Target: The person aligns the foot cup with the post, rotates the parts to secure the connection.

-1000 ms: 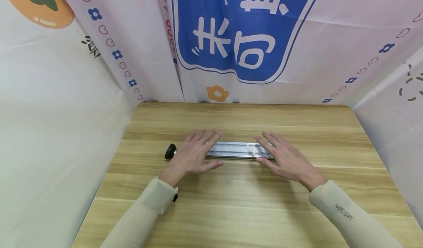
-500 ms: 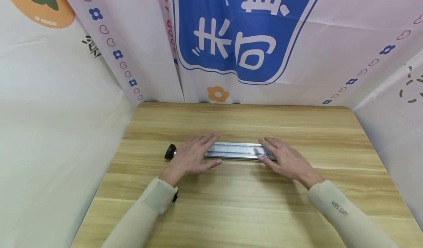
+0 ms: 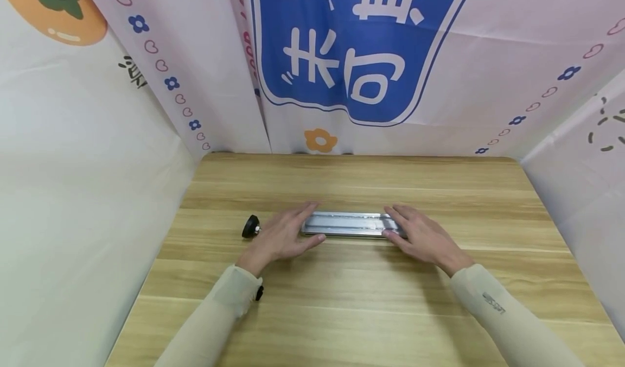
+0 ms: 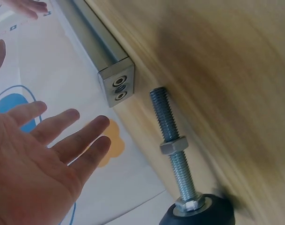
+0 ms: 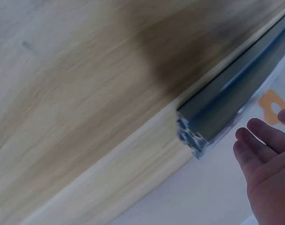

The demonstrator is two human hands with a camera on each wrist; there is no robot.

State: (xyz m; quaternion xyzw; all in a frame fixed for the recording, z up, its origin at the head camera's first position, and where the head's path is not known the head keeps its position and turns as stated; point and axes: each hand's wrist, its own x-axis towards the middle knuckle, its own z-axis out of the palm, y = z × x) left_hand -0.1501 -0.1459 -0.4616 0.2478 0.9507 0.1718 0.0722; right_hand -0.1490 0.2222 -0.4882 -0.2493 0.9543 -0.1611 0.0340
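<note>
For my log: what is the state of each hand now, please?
Left hand: open, near one end of the metal bar.
Right hand: open, near the bar's other end.

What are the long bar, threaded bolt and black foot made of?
Long bar: metal, probably aluminium; silvery sheen, straight grooves. Threaded bolt: metal, likely steel; crisp threads, bright glints. Black foot: perhaps rubber or plastic, I can't tell which; smooth, dark surface.

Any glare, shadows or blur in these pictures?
Head view: pale glints along the metal bar, soft shadow on the table below the right hand. Left wrist view: the threaded bolt looks fairly crisp. Right wrist view: softer overall, broad dark shadow beside the bar.
</note>
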